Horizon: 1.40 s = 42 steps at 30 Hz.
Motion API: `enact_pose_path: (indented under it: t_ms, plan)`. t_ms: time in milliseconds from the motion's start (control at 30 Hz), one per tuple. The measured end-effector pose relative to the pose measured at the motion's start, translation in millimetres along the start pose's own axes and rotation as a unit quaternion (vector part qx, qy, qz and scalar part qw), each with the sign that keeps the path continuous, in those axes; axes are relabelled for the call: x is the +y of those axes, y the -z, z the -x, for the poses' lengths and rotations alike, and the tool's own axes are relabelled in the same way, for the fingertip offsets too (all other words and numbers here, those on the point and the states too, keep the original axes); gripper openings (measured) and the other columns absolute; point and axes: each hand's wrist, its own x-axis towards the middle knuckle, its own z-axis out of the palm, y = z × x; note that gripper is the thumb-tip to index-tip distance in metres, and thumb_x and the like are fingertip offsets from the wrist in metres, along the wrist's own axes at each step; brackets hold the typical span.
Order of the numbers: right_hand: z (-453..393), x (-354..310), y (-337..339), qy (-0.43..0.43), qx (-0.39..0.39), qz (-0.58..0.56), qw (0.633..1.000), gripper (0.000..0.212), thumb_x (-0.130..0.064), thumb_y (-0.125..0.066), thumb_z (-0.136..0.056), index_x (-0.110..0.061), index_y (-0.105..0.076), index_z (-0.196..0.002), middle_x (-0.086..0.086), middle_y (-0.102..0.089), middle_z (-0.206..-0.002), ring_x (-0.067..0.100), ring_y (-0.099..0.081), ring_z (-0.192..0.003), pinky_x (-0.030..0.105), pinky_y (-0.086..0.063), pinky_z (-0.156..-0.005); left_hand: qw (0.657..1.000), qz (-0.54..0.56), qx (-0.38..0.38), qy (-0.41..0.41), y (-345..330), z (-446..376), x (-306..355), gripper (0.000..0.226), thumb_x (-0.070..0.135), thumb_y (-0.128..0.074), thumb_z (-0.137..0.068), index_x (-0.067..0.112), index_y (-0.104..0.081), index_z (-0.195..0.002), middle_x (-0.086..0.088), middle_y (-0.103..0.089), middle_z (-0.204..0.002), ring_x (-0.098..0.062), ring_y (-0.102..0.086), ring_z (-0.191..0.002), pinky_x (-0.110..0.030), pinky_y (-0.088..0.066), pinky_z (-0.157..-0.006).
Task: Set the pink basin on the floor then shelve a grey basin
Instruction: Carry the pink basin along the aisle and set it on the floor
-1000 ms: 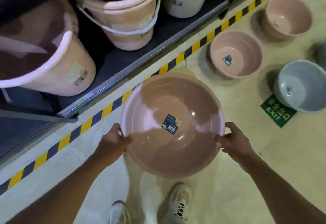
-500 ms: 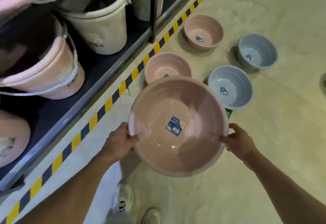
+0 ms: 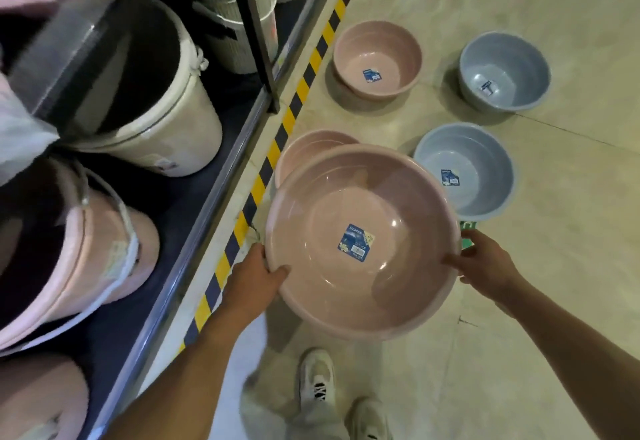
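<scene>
1. Pink basin [image 3: 360, 242] sits in my two hands, carried mouth-up above the floor [image 3: 554, 301], its blue label showing in the bottom.
2. Over the last second I have walked along the shelf edge: the striped tape [image 3: 277, 141] now runs steeply up the view, and the basins on the floor have come much closer. One pink floor basin [image 3: 308, 148] is now partly hidden behind the one I carry.
3. That tells me I am arriving at the spot where the others are laid out, so lowering mine is probably the next step; it is not yet down.
4. My left hand [image 3: 256, 277] clasps the near-left rim, thumb over the lip and inside the bowl, fingers underneath.
5. My right hand [image 3: 485, 263] clasps the right rim the same way, thumb lying inside; both forearms reach forward, fairly straight.
6. Two grey basins stand on the floor: the nearer grey basin [image 3: 474, 176] just beyond my right hand, the farther grey basin [image 3: 505, 72] beside another pink one [image 3: 377, 58].
7. Bare floor near my shoes [image 3: 318, 380] looks like room to set it down.
</scene>
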Motion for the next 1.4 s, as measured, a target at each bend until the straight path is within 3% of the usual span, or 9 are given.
enact_pose_path:
  t_ms: [267, 433, 533, 733, 867, 967, 1133, 1267, 1400]
  plan:
    - [-86.1, -55.6, 4.4, 0.004, -0.007, -0.018, 1.0, 0.048, -0.017, -0.076, -0.087, -0.011, -0.061, -0.133, 0.016, -0.074, -0.106, 0.039, -0.069, -0.096, 0.054, -0.056, -0.092, 0.999, -0.05, 0.005, 0.009, 22.7, -91.0, 55.6, 0.033, 0.036, -0.074, -0.09, 0.019, -0.054, -0.11, -0.01, -0.071, -0.098, -0.035, -0.072, -0.091, -0.051, -0.058, -0.087]
    - [-153.8, -75.9, -5.7, 0.016, -0.013, -0.014, 1.0, 0.049, -0.02, -0.071, -0.091, -0.014, -0.055, -0.137, 0.011, -0.072, -0.103, 0.03, -0.063, -0.086, 0.035, -0.045, -0.076, 0.996, -0.061, 0.054, 0.03, 17.9, -162.6, 90.7, 0.027, 0.033, -0.07, -0.091, 0.014, -0.056, -0.104, -0.016, -0.07, -0.094, -0.042, -0.069, -0.087, -0.054, -0.059, -0.078]
    - [-191.9, -80.2, -18.2, 0.015, -0.02, -0.011, 1.0, 0.05, -0.022, -0.07, -0.093, -0.011, -0.052, -0.138, 0.015, -0.072, -0.108, 0.03, -0.059, -0.087, 0.035, -0.041, -0.076, 0.994, -0.079, 0.057, 0.045, 10.4, -199.3, 99.9, 0.032, 0.035, -0.066, -0.09, 0.012, -0.055, -0.11, -0.014, -0.07, -0.095, -0.041, -0.068, -0.087, -0.052, -0.059, -0.076]
    - [-237.4, -77.7, -55.4, 0.01, -0.04, 0.03, 0.999, 0.051, -0.025, -0.07, -0.092, -0.011, -0.052, -0.138, 0.006, -0.062, -0.095, 0.026, -0.054, -0.081, 0.036, -0.041, -0.076, 0.992, -0.091, 0.042, 0.077, -4.6, -246.1, 82.5, 0.027, 0.034, -0.065, -0.093, 0.015, -0.055, -0.108, -0.012, -0.068, -0.103, -0.04, -0.067, -0.092, -0.052, -0.058, -0.084]
    - [-259.1, -67.5, -80.4, -0.022, -0.036, 0.03, 0.999, 0.032, -0.022, -0.07, -0.089, -0.013, -0.055, -0.116, 0.014, -0.069, -0.096, 0.025, -0.057, -0.074, 0.035, -0.04, -0.069, 0.99, -0.097, 0.046, 0.088, -23.0, -277.5, 69.7, 0.027, 0.031, -0.064, -0.094, 0.011, -0.055, -0.108, -0.016, -0.067, -0.108, -0.041, -0.064, -0.097, -0.053, -0.055, -0.088]
    - [-275.0, -62.4, -100.8, -0.031, -0.025, 0.047, 0.998, 0.033, -0.023, -0.07, -0.089, -0.008, -0.057, -0.116, 0.017, -0.069, -0.102, 0.038, -0.064, -0.091, 0.041, -0.048, -0.074, 0.989, -0.1, 0.06, 0.086, -33.2, -298.9, 59.0, 0.026, 0.031, -0.064, -0.094, 0.012, -0.056, -0.11, -0.015, -0.067, -0.108, -0.038, -0.062, -0.096, -0.047, -0.052, -0.084]
    - [-292.8, -59.0, -136.1, -0.031, -0.022, 0.05, 0.998, 0.044, -0.025, -0.069, -0.091, -0.005, -0.056, -0.128, 0.022, -0.068, -0.111, 0.041, -0.063, -0.102, 0.044, -0.049, -0.082, 0.986, -0.127, 0.072, 0.084, -36.8, -330.9, 37.2, 0.028, 0.031, -0.063, -0.095, 0.011, -0.057, -0.113, -0.016, -0.069, -0.108, -0.034, -0.06, -0.09, -0.038, -0.043, -0.073]
    - [-304.5, -56.1, -156.1, -0.032, -0.017, 0.062, 0.997, 0.022, -0.029, -0.062, -0.094, -0.011, -0.054, -0.105, 0.02, -0.066, -0.105, 0.041, -0.062, -0.095, 0.042, -0.045, -0.073, 0.984, -0.146, 0.072, 0.067, -42.4, -349.3, 24.6, 0.029, 0.029, -0.064, -0.096, 0.008, -0.059, -0.116, -0.014, -0.066, -0.109, -0.025, -0.053, -0.089, -0.037, -0.039, -0.073]
    - [-315.5, -57.1, -170.8, -0.034, -0.018, 0.085, 0.996, 0.02, -0.03, -0.057, -0.097, -0.011, -0.053, -0.102, 0.017, -0.068, -0.102, 0.036, -0.056, -0.082, 0.039, -0.041, -0.068, 0.984, -0.133, 0.101, 0.066, -51.0, -358.0, 14.1, 0.032, 0.025, -0.06, -0.098, 0.003, -0.056, -0.122, -0.023, -0.065, -0.121, -0.044, -0.061, -0.105, -0.047, -0.049, -0.084]
